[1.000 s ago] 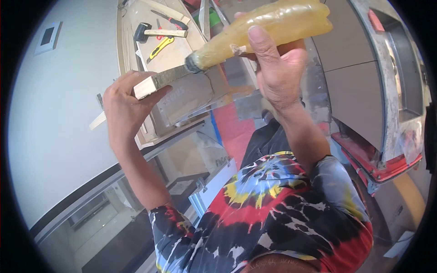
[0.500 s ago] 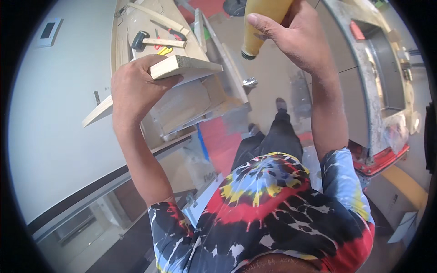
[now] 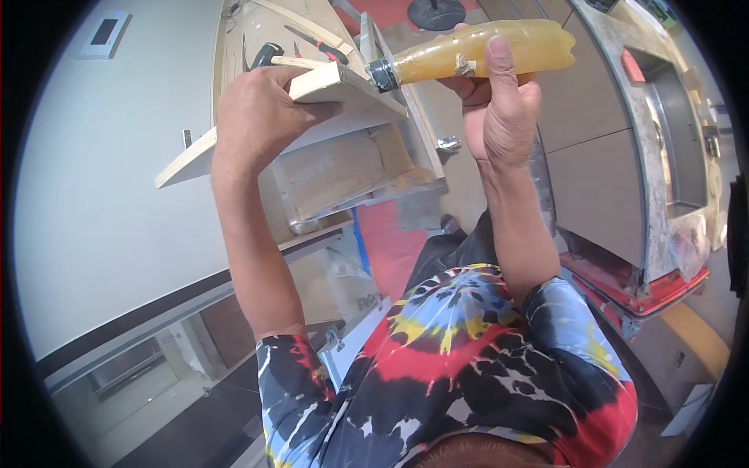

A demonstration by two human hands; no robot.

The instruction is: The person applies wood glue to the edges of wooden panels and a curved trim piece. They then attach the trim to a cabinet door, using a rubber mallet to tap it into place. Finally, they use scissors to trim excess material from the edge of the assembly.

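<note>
My left hand [image 3: 257,117] is closed around a pale wooden board [image 3: 363,97], held up with its cut end showing. A length of pale wood [image 3: 186,158] sticks out to the left behind that wrist; I cannot tell if it belongs to the same board. In my right hand [image 3: 503,117] is a clear plastic bottle [image 3: 546,48] of yellowish liquid, lying nearly level. Its dark-wrapped neck [image 3: 383,75] points left, at the board's upper edge; whether it touches is unclear. My thumb presses the bottle's side.
Behind the board, a wooden worktop [image 3: 300,17] carries a black-headed mallet [image 3: 269,54], a red-and-black handled tool [image 3: 334,53] and wood strips. A counter with a steel sink [image 3: 675,148] stands at right. A pale wall [image 3: 109,195] borders the left.
The bottle has swung from nearly upright, neck down, to nearly level, its neck now beside the board. My right hand came left and turned. The board shifted slightly right and up in view.
</note>
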